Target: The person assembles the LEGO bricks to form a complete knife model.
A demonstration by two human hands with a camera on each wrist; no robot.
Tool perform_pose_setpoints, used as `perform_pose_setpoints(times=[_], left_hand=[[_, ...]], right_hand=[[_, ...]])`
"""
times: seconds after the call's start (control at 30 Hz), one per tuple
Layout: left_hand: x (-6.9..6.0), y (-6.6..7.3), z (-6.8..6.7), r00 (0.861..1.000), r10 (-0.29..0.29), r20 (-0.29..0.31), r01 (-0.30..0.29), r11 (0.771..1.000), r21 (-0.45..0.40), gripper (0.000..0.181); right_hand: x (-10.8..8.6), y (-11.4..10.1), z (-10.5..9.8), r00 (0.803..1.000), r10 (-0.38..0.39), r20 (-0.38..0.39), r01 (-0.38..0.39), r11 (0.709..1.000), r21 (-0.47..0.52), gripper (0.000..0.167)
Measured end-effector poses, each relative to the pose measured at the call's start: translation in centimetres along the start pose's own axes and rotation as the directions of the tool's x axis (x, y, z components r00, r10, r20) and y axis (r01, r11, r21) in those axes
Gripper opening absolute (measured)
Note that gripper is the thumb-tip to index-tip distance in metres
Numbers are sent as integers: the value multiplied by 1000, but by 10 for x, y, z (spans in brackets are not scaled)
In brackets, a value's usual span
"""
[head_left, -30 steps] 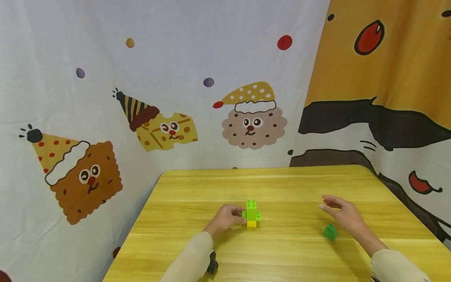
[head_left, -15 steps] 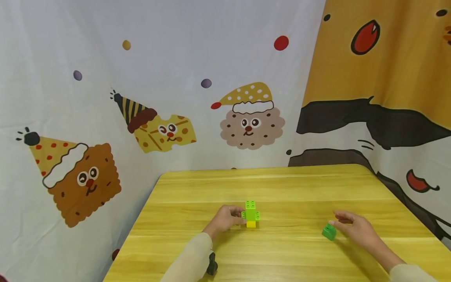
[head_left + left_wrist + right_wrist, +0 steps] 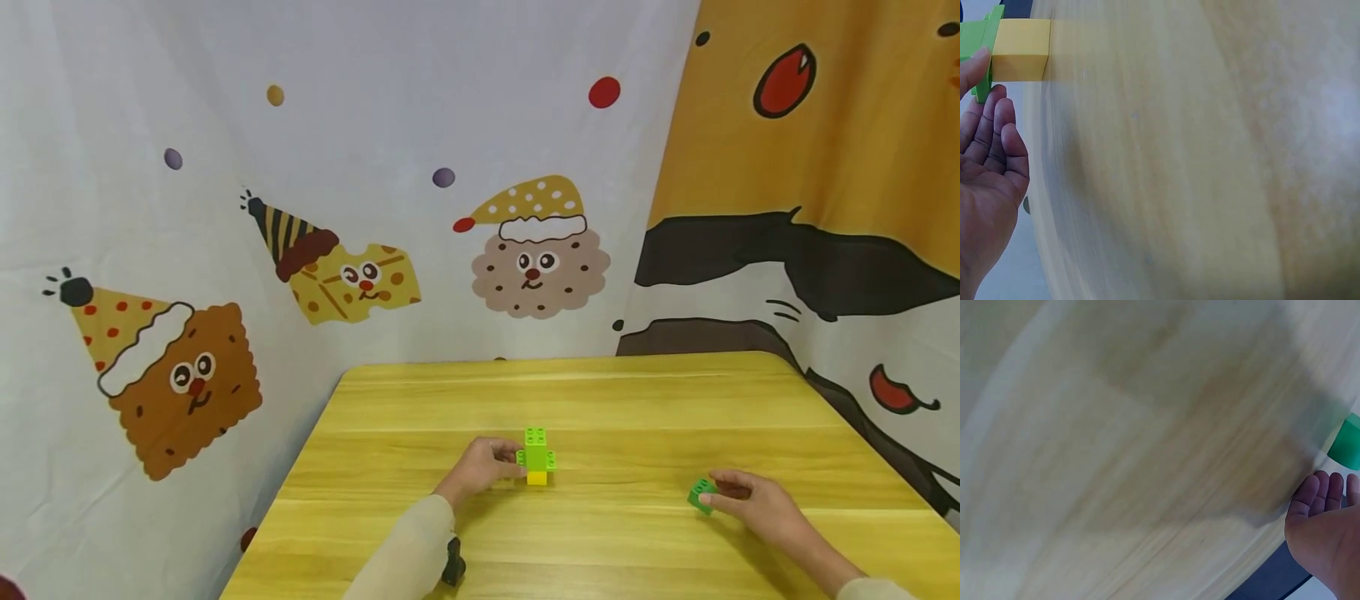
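Note:
Near the middle of the table stands a toy-block build, with lime-green blocks [image 3: 536, 457] over a yellow block [image 3: 537, 478]. My left hand [image 3: 483, 465] pinches the lime-green piece jutting from its left side. In the left wrist view the thumb lies on that green piece, beside the yellow block [image 3: 1021, 50]. Off to the right, my right hand [image 3: 757, 504] holds a small darker green block [image 3: 701, 492] with studs between thumb and fingers. Only part of this green block [image 3: 1346, 447] shows in the right wrist view, and the thumb is out of sight there.
Both hands work over a wood-grain table [image 3: 600, 400]. A small black object [image 3: 453, 562] lies by the left sleeve. Behind the table hangs a white curtain [image 3: 360, 125] printed with cartoon biscuits and cheese.
My right hand has come down and toward me onto the green block, taken hold of it and turned it slightly. The left hand and the build have stayed in place.

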State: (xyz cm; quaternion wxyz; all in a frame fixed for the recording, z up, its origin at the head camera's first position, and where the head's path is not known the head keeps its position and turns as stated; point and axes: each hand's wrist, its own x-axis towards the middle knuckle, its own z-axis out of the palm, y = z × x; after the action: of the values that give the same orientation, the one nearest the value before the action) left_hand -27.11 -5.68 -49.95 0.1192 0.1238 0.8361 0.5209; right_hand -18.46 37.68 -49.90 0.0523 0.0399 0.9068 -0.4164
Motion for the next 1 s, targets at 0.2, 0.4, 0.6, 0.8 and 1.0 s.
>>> perform_pose_setpoints(times=[0.2, 0.4, 0.6, 0.8, 1.0], left_hand=[[2, -1, 0, 1000, -5, -2, 5, 1000, 2, 33], [2, -1, 0, 1000, 5, 8, -5, 1000, -14, 33], [1, -1, 1, 1000, 0, 4, 0, 1000, -7, 32], [1, 0, 2, 1000, 7, -5, -7, 1000, -5, 32], [2, 0, 3, 1000, 7, -5, -7, 1000, -9, 32]], right_hand=[[1, 0, 5, 1000, -28, -10, 28, 999, -30, 77], [2, 0, 7, 999, -41, -27, 39, 997, -67, 74], [2, -3, 7, 999, -30, -10, 30, 998, -59, 75], [6, -17, 8, 997, -77, -15, 76, 993, -88, 72], [11, -36, 15, 993, -121, -2, 120, 992, -48, 68]])
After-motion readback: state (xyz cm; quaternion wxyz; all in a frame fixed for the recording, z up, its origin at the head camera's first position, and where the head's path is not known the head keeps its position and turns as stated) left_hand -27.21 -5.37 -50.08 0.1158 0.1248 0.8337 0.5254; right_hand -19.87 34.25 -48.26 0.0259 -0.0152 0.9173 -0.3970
